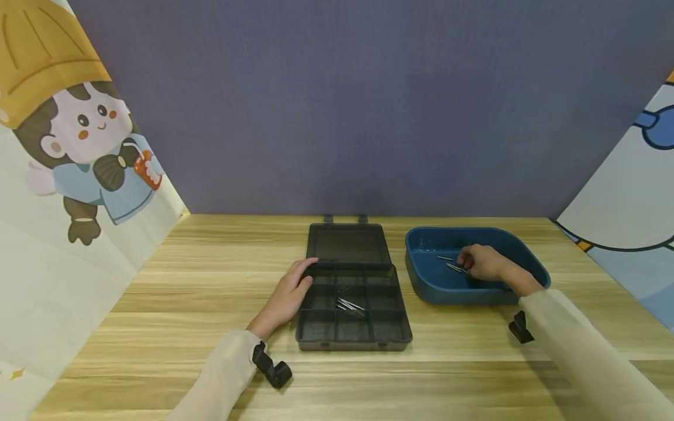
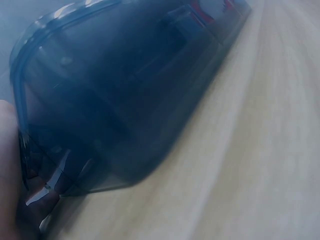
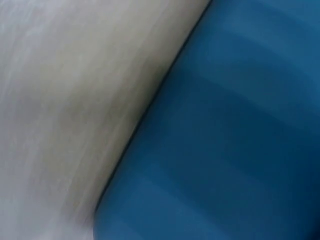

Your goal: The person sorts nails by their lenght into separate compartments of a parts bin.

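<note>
My left hand (image 1: 286, 292) rests on the left side of a dark translucent compartment box (image 1: 318, 345), thumb and forefinger extended at its rim. The box's lid (image 1: 347, 242) lies folded back. Several thin silver metal pins (image 1: 350, 304) lie in its middle compartment. In the left wrist view, the box wall (image 2: 115, 110) stands close beside a part of the hand (image 2: 7, 165). My right hand (image 1: 484, 263) reaches into a blue bin (image 1: 447, 297), fingers curled down beside thin metal pins (image 1: 454, 267). Whether the fingertips pinch a pin is hidden.
A wooden table (image 1: 210, 263) carries both containers, the bin standing to the right of the box. Behind it rises a grey-purple panel (image 1: 337, 105). Printed cartoon panels (image 1: 79, 146) flank the table. The right wrist view holds mostly the bin's outer wall (image 3: 210, 150), blurred.
</note>
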Tool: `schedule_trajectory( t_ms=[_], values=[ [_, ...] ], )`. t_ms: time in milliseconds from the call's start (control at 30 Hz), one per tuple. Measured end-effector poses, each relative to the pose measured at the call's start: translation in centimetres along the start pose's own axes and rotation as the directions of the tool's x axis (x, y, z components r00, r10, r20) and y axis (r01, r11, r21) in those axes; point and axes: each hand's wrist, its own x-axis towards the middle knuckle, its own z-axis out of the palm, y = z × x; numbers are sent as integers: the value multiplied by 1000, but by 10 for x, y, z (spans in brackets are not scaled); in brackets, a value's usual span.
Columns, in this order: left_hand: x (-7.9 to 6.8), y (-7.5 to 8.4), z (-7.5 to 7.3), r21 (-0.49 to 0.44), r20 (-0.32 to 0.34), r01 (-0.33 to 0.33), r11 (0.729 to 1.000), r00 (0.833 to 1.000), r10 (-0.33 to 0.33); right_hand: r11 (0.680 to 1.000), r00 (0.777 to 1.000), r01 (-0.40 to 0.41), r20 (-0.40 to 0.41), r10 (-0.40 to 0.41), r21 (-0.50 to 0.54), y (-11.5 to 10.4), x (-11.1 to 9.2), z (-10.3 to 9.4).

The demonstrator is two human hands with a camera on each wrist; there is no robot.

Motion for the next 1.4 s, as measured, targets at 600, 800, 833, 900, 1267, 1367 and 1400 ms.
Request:
schedule_trajectory(
  t_ms=[600,800,833,900,1267,1367,1400],
  values=[
    [0,2,0,-2,0,13,1000,1000,-13,1000,999,-11,-30,11,-3,1,2,5],
    [0,2,0,-3,2,16,1000,1000,-16,1000,1000,-21,-15,21,-4,2,2,5],
    [0,2,0,-4,1,16,1000,1000,-16,1000,1000,-20,-11,20,-6,2,2,4],
    [0,1,0,0,2,16,1000,1000,-16,1000,1000,-20,-3,20,-9,1,1,1],
    [0,3,-1,-8,8,25,1000,1000,-25,1000,1000,-10,19,10,-3,0,-8,-18],
    [0,2,-1,-6,2,25,1000,1000,-25,1000,999,-3,38,3,5,-2,-12,-24],
    [0,2,-1,-7,0,25,1000,1000,-25,1000,999,1,44,-1,5,-2,-13,-26]
  ],
)
